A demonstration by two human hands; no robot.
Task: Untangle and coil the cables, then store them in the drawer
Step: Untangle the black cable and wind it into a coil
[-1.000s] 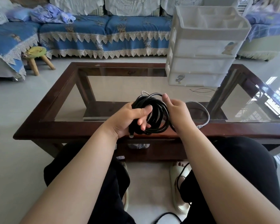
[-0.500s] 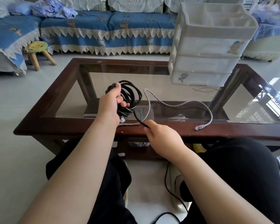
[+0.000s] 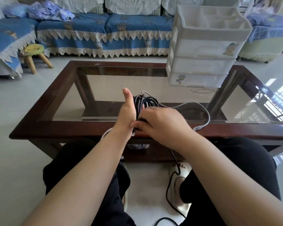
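Black cable coil (image 3: 146,101) held above near table rim (image 3: 235,128). Left hand (image 3: 127,115) inside loops, thumb up, fingers hidden: grip cannot tell. Right hand (image 3: 160,126) curled round loose black strand at coil's near side. Judgement: keep turns even, feed slack rising from floor. Grey cable (image 3: 203,110) lies right, near coil; may snag. Drawer unit (image 3: 203,51) far right; glass between clear.

My forearms are bare from the elbow down, with no sleeves, watch or rings showing on my left hand (image 3: 127,115) or right hand (image 3: 162,126). I wear loose black trousers (image 3: 235,168) that cover both thighs and knees. On my feet are pale, open-toed slippers (image 3: 178,181), my toes showing.
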